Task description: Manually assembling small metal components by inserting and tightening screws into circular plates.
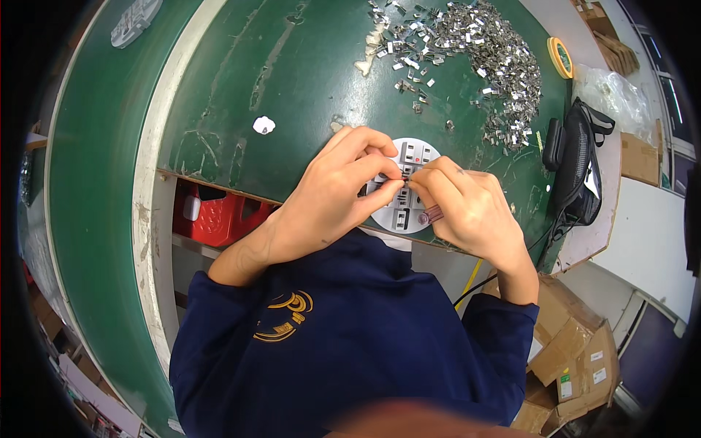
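A round white disc (429, 152) with several slots and small dark and metal parts set in it lies at the table's near edge. Over its middle, the thumb and forefinger of my left hand (332, 182) are pinched together. My right hand (467, 204) is also closed in a pinch, its fingertips almost touching the left ones. Whatever the fingertips hold is too small and covered to make out. Below my right fingers, a pinkish-purple rod-like thing (432, 214) shows, partly hidden by the hand.
A heap of small shiny metal clips (504, 66) spreads over the green table's far right. Nearby are a yellow tape roll (561, 58) and a black bag (580, 164). A white scrap (263, 125) lies left. A green belt (95, 182) runs alongside; a red plastic container (215, 219) sits below the table.
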